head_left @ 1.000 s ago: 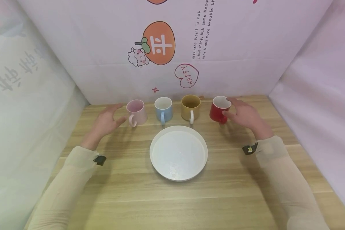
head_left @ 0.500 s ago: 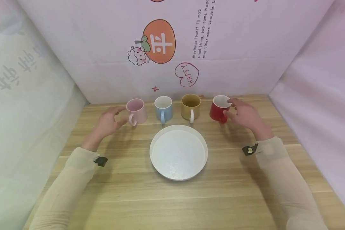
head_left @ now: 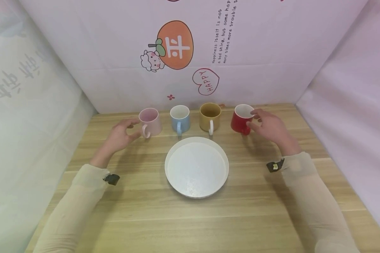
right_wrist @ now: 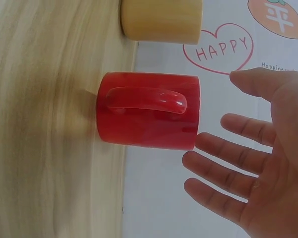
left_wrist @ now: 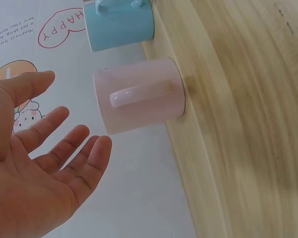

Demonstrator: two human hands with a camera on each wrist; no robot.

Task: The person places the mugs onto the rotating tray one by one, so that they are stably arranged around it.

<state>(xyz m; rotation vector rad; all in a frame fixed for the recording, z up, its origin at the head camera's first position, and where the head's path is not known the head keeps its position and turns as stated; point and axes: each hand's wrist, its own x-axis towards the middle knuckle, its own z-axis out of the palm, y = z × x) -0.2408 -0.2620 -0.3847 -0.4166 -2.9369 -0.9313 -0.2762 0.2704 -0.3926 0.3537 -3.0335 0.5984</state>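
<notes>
A pink mug (head_left: 151,123) stands upright at the left end of a row at the back of the table. Just left of it is my left hand (head_left: 119,137), fingers loosely bent and spread, holding nothing. In the left wrist view the fingertips (left_wrist: 100,148) lie close to the mug's rim. At the row's right end stands a red mug (head_left: 240,120), its handle facing me. My right hand (head_left: 270,127) is beside it, holding nothing, thumb and fingers parted near the rim. Between them stand a light blue mug (head_left: 181,121) and a mustard mug (head_left: 210,117) with a white handle.
A round white tray (head_left: 197,168) lies on the wooden table (head_left: 177,225) in front of the mugs. A printed white cloth (head_left: 256,63) rises right behind the row. More white cloth hangs along the left and right sides.
My left hand has come slightly closer to the pink mug, its fingers bending more. My right hand stays nearly still by the red mug. The mugs and tray stand as before.
</notes>
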